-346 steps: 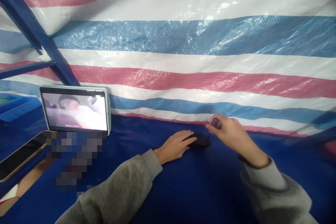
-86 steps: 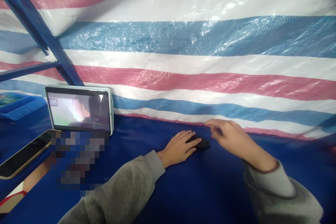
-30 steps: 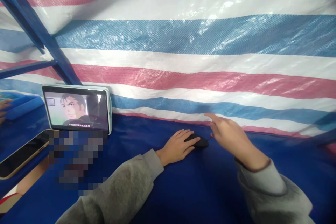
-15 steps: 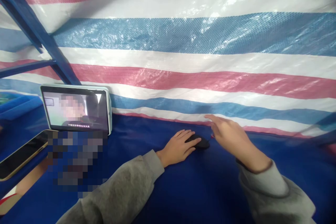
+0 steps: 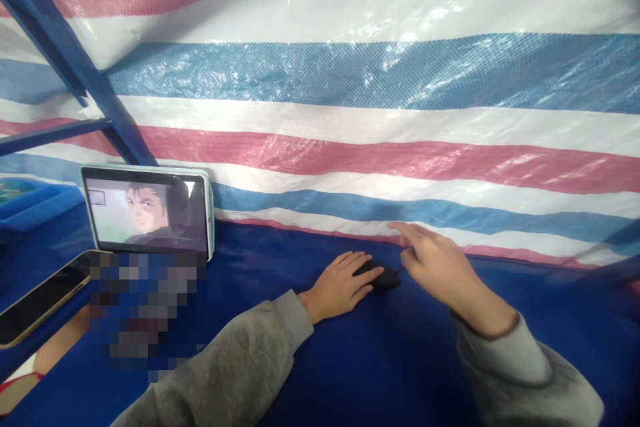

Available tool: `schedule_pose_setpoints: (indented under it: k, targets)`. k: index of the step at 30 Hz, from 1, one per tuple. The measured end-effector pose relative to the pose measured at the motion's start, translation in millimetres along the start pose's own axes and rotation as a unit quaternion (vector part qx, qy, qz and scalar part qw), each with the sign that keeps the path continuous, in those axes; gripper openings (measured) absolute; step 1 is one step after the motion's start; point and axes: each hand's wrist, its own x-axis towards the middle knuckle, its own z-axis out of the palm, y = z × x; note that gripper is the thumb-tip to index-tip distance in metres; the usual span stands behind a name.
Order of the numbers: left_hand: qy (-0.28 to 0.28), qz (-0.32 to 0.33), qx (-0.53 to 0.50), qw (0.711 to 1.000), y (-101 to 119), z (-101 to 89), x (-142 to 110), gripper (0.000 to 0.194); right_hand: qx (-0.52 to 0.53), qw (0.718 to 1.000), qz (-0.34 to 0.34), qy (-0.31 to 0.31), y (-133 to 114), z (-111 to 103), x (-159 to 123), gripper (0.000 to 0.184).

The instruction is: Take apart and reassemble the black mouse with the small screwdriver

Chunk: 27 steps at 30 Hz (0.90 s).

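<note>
My left hand (image 5: 345, 285) lies over one end of a black computer mouse (image 5: 386, 275) on the blue tabletop, its fingers holding it down. Beside the mouse's right end is my right hand (image 5: 431, 259), index finger stretched out and the other fingers curled in. A small screwdriver, its handle seen in the oldest picture, is almost wholly hidden by this hand now. Only a thin dark bit shows near the mouse's end.
A tablet (image 5: 150, 213) playing a cartoon leans at the left, with a phone (image 5: 45, 297) before it. Behind are a blue tray (image 5: 43, 207) and a blue metal frame (image 5: 75, 67). Striped plastic sheeting (image 5: 350, 73) closes off the back. A pixelated patch covers part of the left.
Since the oldest picture my right hand has turned and its index finger has straightened, hiding the screwdriver handle. The left hand stays on the mouse. Another person's hand at far left has gone.
</note>
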Motion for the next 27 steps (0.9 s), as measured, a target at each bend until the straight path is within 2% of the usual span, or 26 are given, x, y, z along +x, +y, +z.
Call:
schedule_pose_setpoints:
  k: [4,10,15,19,24,27]
  targets:
    - [-0.005,0.002,-0.002,1.0,0.5,-0.5,-0.2,0.042,0.019,1.0,0.01,-0.011,3.6,1.6,0.7,0.043]
    - [-0.015,-0.004,-0.005,1.0,2.0,-3.6,-0.7,0.045,0.003,1.0,0.01,-0.013,4.0,-0.5,0.1,0.048]
    - [-0.013,-0.005,-0.007,1.0,2.2,-4.1,-0.8,0.043,0.013,1.0,0.008,-0.004,5.1,2.2,0.1,0.043]
    - [-0.013,-0.004,-0.003,1.0,1.6,-3.2,-0.6,0.043,0.013,1.0,0.001,0.0,5.3,3.1,0.8,0.046]
    - [-0.018,-0.002,-0.001,1.0,1.9,-3.9,-0.4,0.043,0.02,0.999,0.029,-0.017,4.8,1.5,1.5,0.041]
    - [-0.019,-0.004,-0.001,1.0,2.2,-4.2,-0.3,0.043,0.028,0.999,0.023,-0.016,4.1,0.8,1.1,0.041]
